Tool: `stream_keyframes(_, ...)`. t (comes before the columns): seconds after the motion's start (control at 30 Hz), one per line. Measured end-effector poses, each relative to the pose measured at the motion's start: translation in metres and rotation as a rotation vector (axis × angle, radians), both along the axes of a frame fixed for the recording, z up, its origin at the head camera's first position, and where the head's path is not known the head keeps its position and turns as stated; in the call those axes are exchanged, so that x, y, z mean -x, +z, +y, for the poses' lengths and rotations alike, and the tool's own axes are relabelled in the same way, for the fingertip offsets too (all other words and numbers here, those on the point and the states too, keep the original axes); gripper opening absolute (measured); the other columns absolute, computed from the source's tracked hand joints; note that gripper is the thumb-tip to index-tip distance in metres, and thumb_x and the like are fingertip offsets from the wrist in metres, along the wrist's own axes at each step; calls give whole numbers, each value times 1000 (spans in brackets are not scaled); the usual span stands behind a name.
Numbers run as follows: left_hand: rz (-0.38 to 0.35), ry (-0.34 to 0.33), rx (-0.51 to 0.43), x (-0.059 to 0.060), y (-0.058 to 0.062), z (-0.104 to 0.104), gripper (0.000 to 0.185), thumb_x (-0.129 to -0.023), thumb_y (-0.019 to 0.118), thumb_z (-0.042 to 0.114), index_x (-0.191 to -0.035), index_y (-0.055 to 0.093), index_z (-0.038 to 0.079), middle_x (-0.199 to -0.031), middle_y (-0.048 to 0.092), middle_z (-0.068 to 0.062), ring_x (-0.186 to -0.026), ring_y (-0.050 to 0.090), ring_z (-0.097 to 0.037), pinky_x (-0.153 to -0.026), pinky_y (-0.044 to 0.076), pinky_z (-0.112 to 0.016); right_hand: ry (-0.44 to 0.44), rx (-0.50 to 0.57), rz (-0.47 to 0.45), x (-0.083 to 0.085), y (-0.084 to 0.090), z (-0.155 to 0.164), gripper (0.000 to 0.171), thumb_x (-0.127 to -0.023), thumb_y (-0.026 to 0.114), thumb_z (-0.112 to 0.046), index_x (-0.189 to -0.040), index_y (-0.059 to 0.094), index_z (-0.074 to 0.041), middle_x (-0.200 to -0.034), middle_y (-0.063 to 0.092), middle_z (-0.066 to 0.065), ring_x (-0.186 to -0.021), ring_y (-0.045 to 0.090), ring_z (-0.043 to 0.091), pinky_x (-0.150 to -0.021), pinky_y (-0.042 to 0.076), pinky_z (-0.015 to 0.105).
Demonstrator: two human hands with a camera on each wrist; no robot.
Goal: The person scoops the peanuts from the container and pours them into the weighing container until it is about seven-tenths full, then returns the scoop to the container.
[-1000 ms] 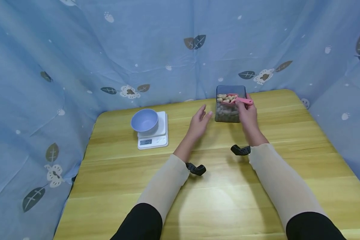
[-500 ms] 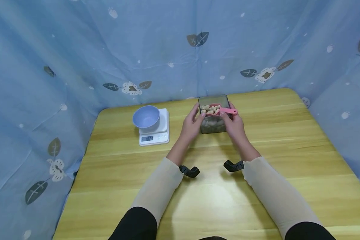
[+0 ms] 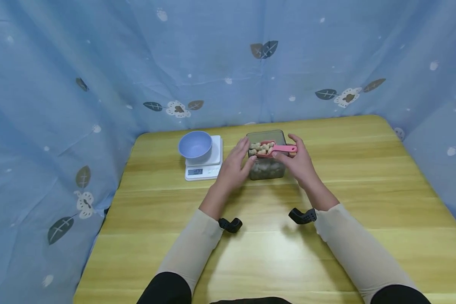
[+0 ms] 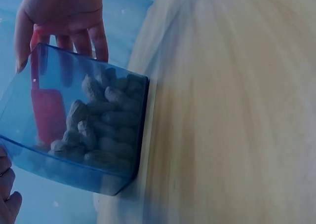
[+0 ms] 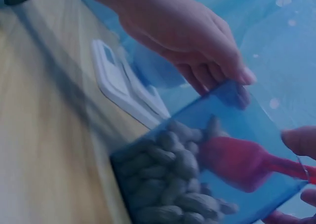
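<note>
Nearest, two sleeved forearms reach forward over the wooden table (image 3: 251, 253), and past them the left hand (image 3: 233, 165) lies with nearly straight fingers against the left wall of a clear box (image 3: 267, 166) of peanuts (image 3: 265, 168), gripping nothing. The right hand (image 3: 298, 162) cups the box's right side and pinches the handle of a pink scoop (image 3: 273, 149) filled with peanuts, lying across the box's open top. Farther left, just beside the box, a blue bowl (image 3: 195, 145) sits on a white scale (image 3: 205, 166), before the blue cloth (image 3: 99, 63).
</note>
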State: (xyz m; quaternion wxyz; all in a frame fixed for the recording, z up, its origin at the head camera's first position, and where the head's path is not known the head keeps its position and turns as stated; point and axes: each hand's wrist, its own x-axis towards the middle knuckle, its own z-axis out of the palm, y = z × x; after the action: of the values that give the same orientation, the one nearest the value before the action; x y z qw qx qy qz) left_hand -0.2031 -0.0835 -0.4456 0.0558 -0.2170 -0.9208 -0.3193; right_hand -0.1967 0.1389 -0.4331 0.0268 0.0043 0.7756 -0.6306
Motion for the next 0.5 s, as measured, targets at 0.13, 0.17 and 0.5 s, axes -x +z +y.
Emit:
stream_keyframes(0.13, -24, -29, 18, 1, 3, 0, 67, -104, 29, 54, -158, 20, 17, -166, 10, 6, -152, 8, -11, -124, 19, -38, 25, -212, 17, 5, 11, 9, 78, -87, 73, -40, -151, 37, -14, -132, 49, 17, -107, 54, 30, -80, 51, 37)
stream_keyframes(0.17, -29, -29, 21, 0, 3, 0, 67, -104, 28, 55, -158, 20, 17, -166, 10, 6, -152, 8, -10, -124, 19, -38, 44, -285, 26, 7, 15, 11, 73, -88, 72, -42, -148, 42, -14, -131, 50, 16, -105, 54, 30, -79, 51, 38)
stream_keyframes(0.5, -68, -20, 59, -2, 6, 0, 68, -103, 27, 56, -159, 15, 19, -166, 3, 10, -151, 7, -7, -124, 16, -33, 307, -922, 95, 27, 64, 6, 27, -89, 71, -34, -106, 76, -13, -97, 73, 6, -74, 61, 21, -61, 49, 36)
